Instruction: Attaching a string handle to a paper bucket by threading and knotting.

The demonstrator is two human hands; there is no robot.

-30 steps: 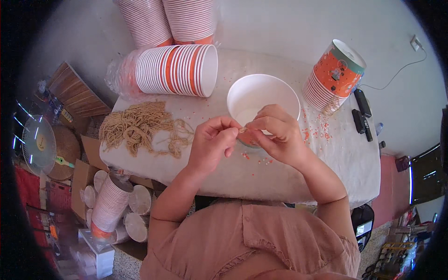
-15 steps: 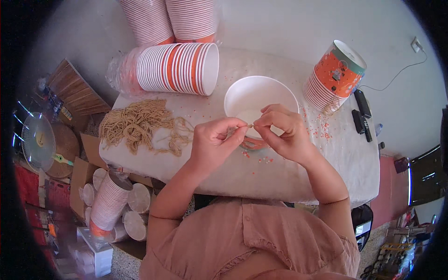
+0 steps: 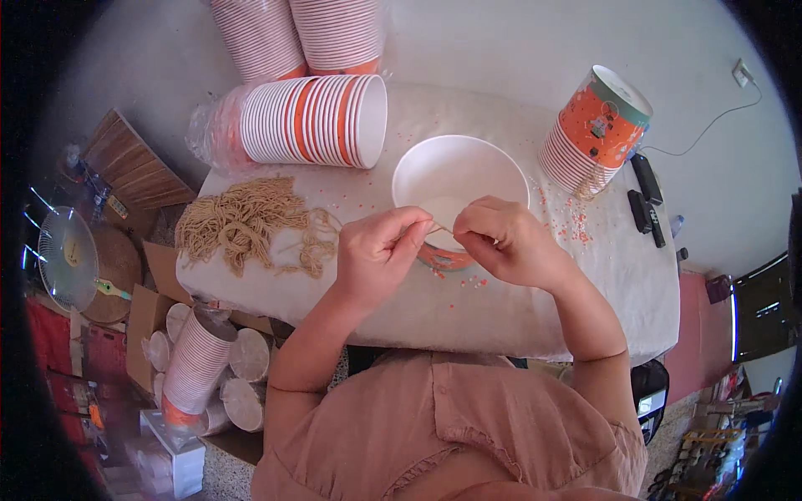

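Between my two hands runs a short stretch of thin tan string, one side pinched by each. My left hand closes thumb and forefinger on it. My right hand grips the other side with its fingers curled in. Just behind and below them stands a white paper bucket with an orange and green outside, its mouth facing up. A heap of tan strings lies on the table to the left of my left hand, with a looser tangle at its right side.
Nested paper buckets lie on their side at the back left, with more stacks behind. Another orange stack stands upside down at the right, near black devices. Small orange bits are scattered about. A carton of wrapped buckets sits on the floor.
My hands have moved slightly apart, and more string shows stretched between my fingertips. The whole view has shifted a little.
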